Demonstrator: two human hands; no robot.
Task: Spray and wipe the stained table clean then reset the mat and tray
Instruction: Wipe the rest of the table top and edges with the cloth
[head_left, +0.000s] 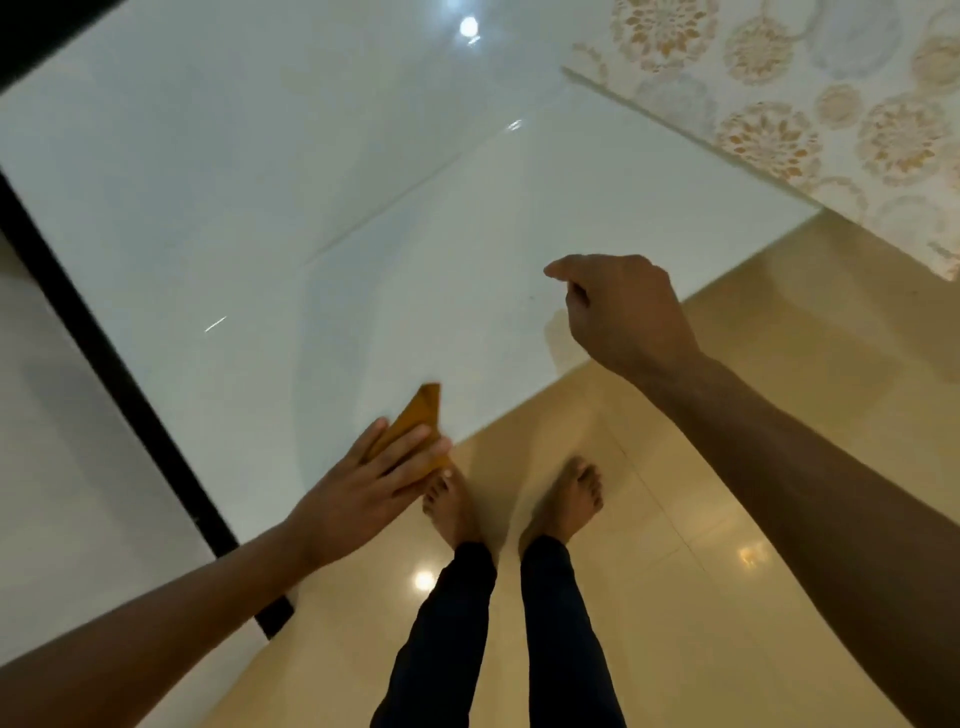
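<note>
A glossy white table (322, 208) fills the upper left of the head view. My left hand (363, 483) lies flat, fingers spread, pressing a folded orange cloth (418, 415) onto the table close to its near edge. My right hand (618, 312) hovers over the table's right part, fingers curled in loosely, holding nothing. A patterned mat (831, 109) with gold and grey round motifs lies at the top right, over the table's far corner. A faint tan smudge (558, 338) shows on the table under my right hand. No spray bottle or tray is in view.
A black strip (104, 358) runs along the table's left side. Beige glossy floor tiles (727, 467) lie below and to the right. My bare feet (452, 499) and dark trouser legs stand right at the table's near edge.
</note>
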